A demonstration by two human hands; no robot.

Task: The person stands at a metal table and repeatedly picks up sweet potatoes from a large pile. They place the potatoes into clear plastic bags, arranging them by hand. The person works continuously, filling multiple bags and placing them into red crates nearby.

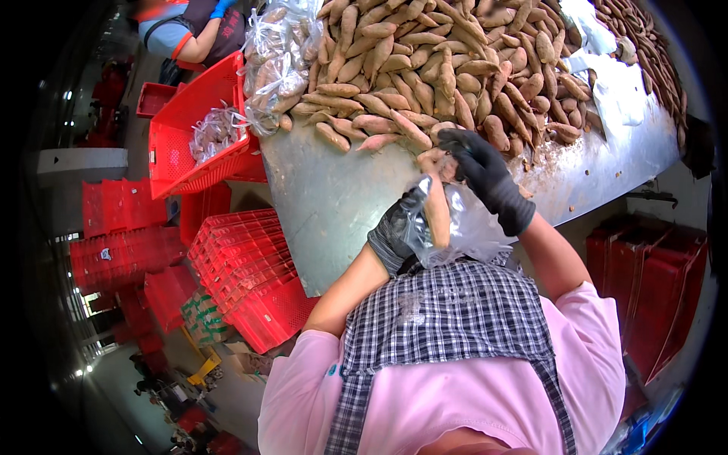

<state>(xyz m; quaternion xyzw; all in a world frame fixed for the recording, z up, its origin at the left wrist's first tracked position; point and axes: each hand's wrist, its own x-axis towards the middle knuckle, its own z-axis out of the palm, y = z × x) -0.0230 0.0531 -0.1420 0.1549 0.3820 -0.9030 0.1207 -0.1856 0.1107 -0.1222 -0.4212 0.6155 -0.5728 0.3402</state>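
My left hand (397,230), in a dark grey glove, is closed on the side of a clear plastic bag (472,220) held in front of my apron. A long pale sweet potato (436,211) stands nearly upright at the bag, its lower end against the plastic. Above the bag's mouth, my right hand (489,180) in a black glove has its fingers bent around the end of another sweet potato (431,161), partly hidden by the fingers. Just beyond lies a big heap of sweet potatoes (425,72) on the metal table (322,201).
Filled clear bags (277,72) line the table's left edge, beside a red crate (171,163) holding more bags. Nested red crates (246,258) stand lower left, and others (644,280) at right. White sheeting (618,91) lies beyond the heap. Another person (193,38) is at the far left.
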